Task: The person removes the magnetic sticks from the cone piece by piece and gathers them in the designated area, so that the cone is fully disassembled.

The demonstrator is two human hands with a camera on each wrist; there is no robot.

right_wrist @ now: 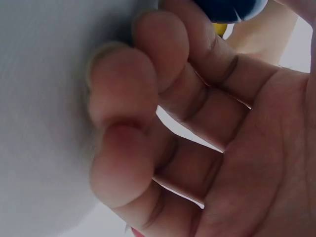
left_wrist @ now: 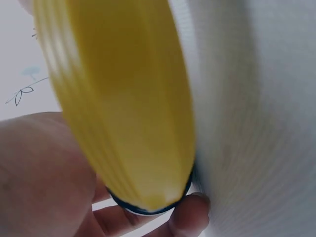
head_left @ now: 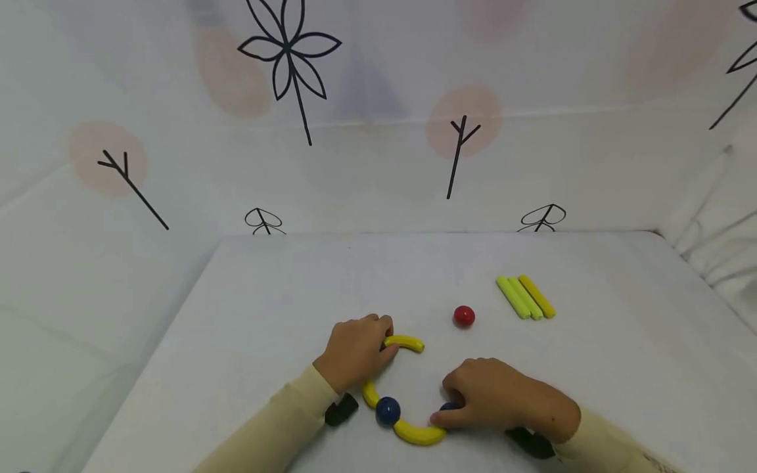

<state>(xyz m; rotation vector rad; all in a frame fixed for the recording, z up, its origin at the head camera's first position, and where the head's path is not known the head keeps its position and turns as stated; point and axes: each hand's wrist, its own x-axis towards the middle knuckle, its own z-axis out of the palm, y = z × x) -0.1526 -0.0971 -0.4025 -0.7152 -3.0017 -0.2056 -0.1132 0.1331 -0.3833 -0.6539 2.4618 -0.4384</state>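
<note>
In the head view, curved yellow rods and dark blue balls form an open arc on the white table. My left hand (head_left: 357, 348) covers its upper left part and grips a dark ball (left_wrist: 121, 201), mostly hidden. One yellow rod (head_left: 405, 342) sticks out rightward from those fingers, and another yellow rod (head_left: 370, 394) runs down to an uncovered blue ball (head_left: 388, 412). From that ball a lower yellow rod (head_left: 418, 433) reaches my right hand (head_left: 497, 397). Thumb and index finger there pinch a second blue ball (right_wrist: 232, 7), partly covered; the other fingers curl against the table.
A red ball (head_left: 464, 316) lies beyond the right hand. Farther right, two yellow-green straight rods (head_left: 520, 297) and one yellow straight rod (head_left: 537, 296) lie side by side. A white cloth with drawn plants (head_left: 378, 177) hangs behind the table (head_left: 284, 282).
</note>
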